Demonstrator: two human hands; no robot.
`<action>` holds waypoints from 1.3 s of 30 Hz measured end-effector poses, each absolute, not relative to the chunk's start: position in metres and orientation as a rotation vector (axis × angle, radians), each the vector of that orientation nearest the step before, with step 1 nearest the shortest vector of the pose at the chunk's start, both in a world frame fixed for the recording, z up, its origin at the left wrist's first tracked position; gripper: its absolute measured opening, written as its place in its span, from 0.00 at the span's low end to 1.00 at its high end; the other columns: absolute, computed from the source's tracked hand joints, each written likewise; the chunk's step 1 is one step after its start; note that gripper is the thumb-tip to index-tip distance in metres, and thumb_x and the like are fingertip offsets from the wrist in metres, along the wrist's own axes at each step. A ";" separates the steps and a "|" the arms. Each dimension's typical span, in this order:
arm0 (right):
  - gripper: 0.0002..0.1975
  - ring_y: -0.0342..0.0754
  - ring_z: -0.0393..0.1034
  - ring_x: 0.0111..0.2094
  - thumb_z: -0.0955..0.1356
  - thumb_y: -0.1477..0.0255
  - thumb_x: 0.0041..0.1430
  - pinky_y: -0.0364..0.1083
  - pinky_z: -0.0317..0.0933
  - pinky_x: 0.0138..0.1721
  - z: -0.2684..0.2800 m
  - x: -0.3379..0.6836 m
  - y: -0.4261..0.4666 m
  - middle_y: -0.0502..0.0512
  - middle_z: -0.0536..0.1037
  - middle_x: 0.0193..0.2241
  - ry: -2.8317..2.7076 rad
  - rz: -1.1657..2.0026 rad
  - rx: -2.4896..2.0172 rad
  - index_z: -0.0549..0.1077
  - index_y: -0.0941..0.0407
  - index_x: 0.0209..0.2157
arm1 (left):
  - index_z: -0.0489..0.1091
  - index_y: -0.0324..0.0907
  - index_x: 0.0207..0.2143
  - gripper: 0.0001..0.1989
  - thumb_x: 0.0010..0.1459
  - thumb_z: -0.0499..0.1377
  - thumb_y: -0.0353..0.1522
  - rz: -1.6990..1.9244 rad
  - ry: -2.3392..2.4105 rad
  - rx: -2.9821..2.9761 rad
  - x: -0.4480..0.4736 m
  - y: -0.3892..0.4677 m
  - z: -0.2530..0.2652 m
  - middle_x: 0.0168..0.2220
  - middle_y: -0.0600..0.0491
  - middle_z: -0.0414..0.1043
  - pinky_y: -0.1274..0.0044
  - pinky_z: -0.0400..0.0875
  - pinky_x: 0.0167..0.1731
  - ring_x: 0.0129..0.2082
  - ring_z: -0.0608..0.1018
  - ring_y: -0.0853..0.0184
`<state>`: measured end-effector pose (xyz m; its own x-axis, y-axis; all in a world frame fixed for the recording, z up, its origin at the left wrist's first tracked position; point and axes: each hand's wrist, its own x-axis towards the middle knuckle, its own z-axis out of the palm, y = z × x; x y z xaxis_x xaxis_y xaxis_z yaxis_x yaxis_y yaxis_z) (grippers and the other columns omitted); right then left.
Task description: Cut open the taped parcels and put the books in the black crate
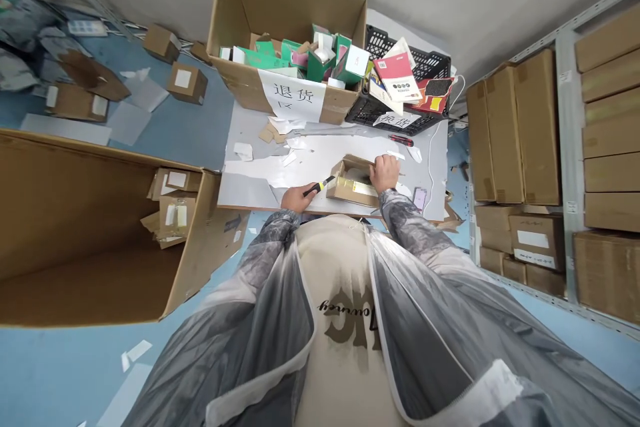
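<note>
A small brown cardboard box (354,188) lies on the white table close to its front edge, its top partly open and a pale label and tape on its near side. My left hand (297,198) is closed around a black and yellow box cutter (318,187), whose tip points at the box's left end. At the box's right end, my right hand (385,173) grips the cardboard edge with bent fingers. What lies inside the box is hard to make out.
Behind the box stand a large carton (235,80) of green boxes and a black crate (360,113) with booklets. A red-black knife (401,140), phone (419,197) and paper scraps lie on the table (320,155). A big carton (187,253) is left; shelved boxes (537,127) are right.
</note>
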<state>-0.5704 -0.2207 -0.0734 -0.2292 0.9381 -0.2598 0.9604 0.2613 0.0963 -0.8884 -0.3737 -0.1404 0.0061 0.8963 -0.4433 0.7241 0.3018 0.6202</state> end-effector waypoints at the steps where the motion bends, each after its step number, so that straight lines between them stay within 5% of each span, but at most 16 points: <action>1: 0.25 0.74 0.74 0.64 0.59 0.68 0.85 0.66 0.67 0.67 -0.078 -0.573 -0.228 0.79 0.83 0.63 2.248 -0.106 1.760 0.84 0.60 0.66 | 0.83 0.55 0.77 0.28 0.80 0.60 0.43 0.284 1.765 1.465 -0.886 -0.368 -0.139 0.62 0.50 0.92 0.67 0.82 0.60 0.62 0.90 0.48; 6: 0.26 0.66 0.81 0.54 0.57 0.68 0.88 0.56 0.72 0.55 -0.111 -0.592 -0.266 0.75 0.85 0.57 2.162 -0.128 1.797 0.85 0.59 0.63 | 0.84 0.63 0.75 0.27 0.80 0.61 0.46 0.155 1.754 1.593 -0.874 -0.332 -0.131 0.63 0.50 0.91 0.66 0.81 0.56 0.62 0.89 0.45; 8: 0.28 0.68 0.79 0.59 0.61 0.57 0.89 0.57 0.72 0.58 -0.121 -0.596 -0.279 0.78 0.84 0.62 2.218 -0.136 1.778 0.82 0.61 0.67 | 0.85 0.63 0.74 0.26 0.79 0.61 0.46 0.087 1.739 1.651 -0.871 -0.320 -0.129 0.61 0.48 0.92 0.66 0.80 0.55 0.61 0.89 0.45; 11: 0.43 0.75 0.73 0.70 0.72 0.42 0.81 0.63 0.68 0.70 -0.129 -0.595 -0.293 0.82 0.79 0.71 2.288 -0.269 1.600 0.74 0.64 0.76 | 0.85 0.61 0.73 0.26 0.79 0.61 0.45 0.043 1.724 1.710 -0.871 -0.311 -0.128 0.60 0.46 0.92 0.65 0.79 0.55 0.61 0.89 0.44; 14: 0.55 0.75 0.72 0.72 0.83 0.41 0.68 0.62 0.65 0.74 -0.129 -0.588 -0.297 0.81 0.78 0.73 2.272 -0.418 1.421 0.70 0.63 0.79 | 0.87 0.61 0.71 0.25 0.78 0.63 0.45 0.058 1.687 1.695 -0.873 -0.312 -0.132 0.61 0.47 0.92 0.65 0.79 0.55 0.61 0.89 0.44; 21: 0.37 0.69 0.77 0.62 0.85 0.55 0.67 0.57 0.67 0.64 -0.127 -0.583 -0.302 0.73 0.84 0.62 2.275 -0.370 1.452 0.76 0.59 0.67 | 0.86 0.57 0.74 0.26 0.79 0.64 0.41 0.212 1.593 1.602 -0.881 -0.333 -0.155 0.67 0.50 0.89 0.68 0.80 0.62 0.66 0.88 0.48; 32: 0.36 0.70 0.75 0.60 0.88 0.59 0.64 0.57 0.64 0.60 -0.129 -0.577 -0.301 0.73 0.84 0.60 2.321 -0.286 1.417 0.78 0.59 0.64 | 0.89 0.52 0.70 0.25 0.76 0.65 0.40 0.286 1.477 1.557 -0.903 -0.360 -0.169 0.62 0.48 0.91 0.68 0.82 0.59 0.61 0.91 0.45; 39: 0.29 0.69 0.73 0.56 0.85 0.53 0.72 0.56 0.63 0.55 -0.129 -0.567 -0.296 0.73 0.83 0.56 2.483 -0.235 1.317 0.81 0.59 0.60 | 0.86 0.43 0.74 0.31 0.76 0.63 0.45 0.430 1.518 1.224 -0.901 -0.370 -0.179 0.38 0.50 0.91 0.74 0.78 0.40 0.34 0.85 0.59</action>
